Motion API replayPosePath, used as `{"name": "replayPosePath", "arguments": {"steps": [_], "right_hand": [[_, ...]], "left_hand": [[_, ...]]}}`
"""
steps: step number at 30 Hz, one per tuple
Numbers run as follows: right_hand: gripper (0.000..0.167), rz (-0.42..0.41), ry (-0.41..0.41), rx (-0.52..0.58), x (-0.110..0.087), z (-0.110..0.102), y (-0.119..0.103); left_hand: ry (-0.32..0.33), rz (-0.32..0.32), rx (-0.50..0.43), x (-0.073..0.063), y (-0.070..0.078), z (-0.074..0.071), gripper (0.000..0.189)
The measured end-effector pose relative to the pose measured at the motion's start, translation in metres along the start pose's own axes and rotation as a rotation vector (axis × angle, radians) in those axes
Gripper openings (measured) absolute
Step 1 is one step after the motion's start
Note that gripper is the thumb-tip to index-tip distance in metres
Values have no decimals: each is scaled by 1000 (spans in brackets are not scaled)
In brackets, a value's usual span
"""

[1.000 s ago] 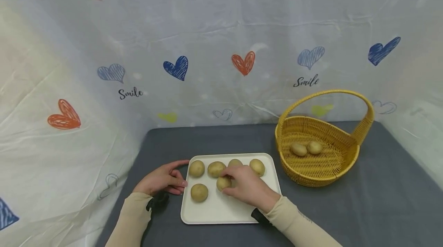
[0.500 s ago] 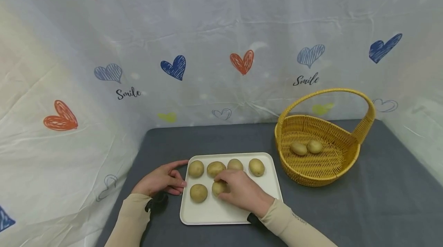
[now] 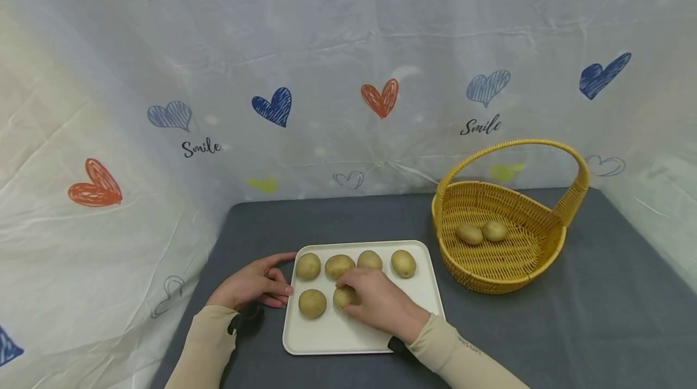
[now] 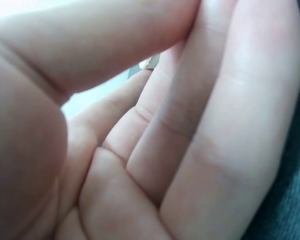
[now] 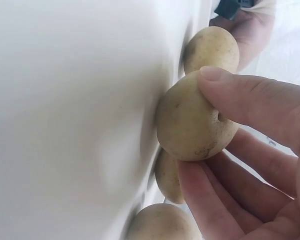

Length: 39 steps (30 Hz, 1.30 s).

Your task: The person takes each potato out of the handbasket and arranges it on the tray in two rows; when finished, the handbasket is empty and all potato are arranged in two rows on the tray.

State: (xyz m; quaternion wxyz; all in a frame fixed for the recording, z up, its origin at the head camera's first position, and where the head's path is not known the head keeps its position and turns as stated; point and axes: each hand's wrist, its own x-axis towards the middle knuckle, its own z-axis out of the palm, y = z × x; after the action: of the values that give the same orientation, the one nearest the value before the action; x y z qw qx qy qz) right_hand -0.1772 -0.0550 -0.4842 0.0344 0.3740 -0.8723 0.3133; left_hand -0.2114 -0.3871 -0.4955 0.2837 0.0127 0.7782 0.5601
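My right hand (image 3: 382, 304) holds a round tan potato (image 3: 343, 297) between thumb and fingertips, low over the white tray (image 3: 327, 334). In the right wrist view the gripped potato (image 5: 187, 122) shows a small dark pit beside the thumb. My left hand (image 3: 251, 282) rests at the tray's left edge, index finger reaching toward the far corner and thumb at the rim. Along the far side of the tray lies a row of several potatoes (image 3: 308, 266). Another potato (image 3: 313, 304) sits just left of the gripped one.
A yellow wicker basket (image 3: 501, 283) with a tall handle stands to the right of the tray. Inside it lie two potatoes (image 3: 495, 231). The dark grey table (image 3: 544, 340) ends at a white curtain (image 3: 327, 147) printed with hearts.
The right hand has moved slightly left and toward me with its potato, then held still over the last half second. The left hand stays at the tray's edge.
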Motion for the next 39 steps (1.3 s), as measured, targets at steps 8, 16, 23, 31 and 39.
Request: {"name": "replayPosePath", "arguments": {"steps": [8,16,23,31,39], "right_hand": [[35,4,-18,-14,1,0,0],[34,-9,-20,-36,2,-2,0],[32,-20,-24,-43,1,-3,1],[33,-17,-32,-43,2,-4,0],[34,-17,-35,-52,2,-5,-1]], "left_hand": [[-2,3,-5,0,-1,0,99],[-1,0,-8,0,1,0,99],[-4,1,-5,0,1,1,99],[-3,-1,-2,0,2,1,99],[-3,-2,1,-1,3,1,99]]}}
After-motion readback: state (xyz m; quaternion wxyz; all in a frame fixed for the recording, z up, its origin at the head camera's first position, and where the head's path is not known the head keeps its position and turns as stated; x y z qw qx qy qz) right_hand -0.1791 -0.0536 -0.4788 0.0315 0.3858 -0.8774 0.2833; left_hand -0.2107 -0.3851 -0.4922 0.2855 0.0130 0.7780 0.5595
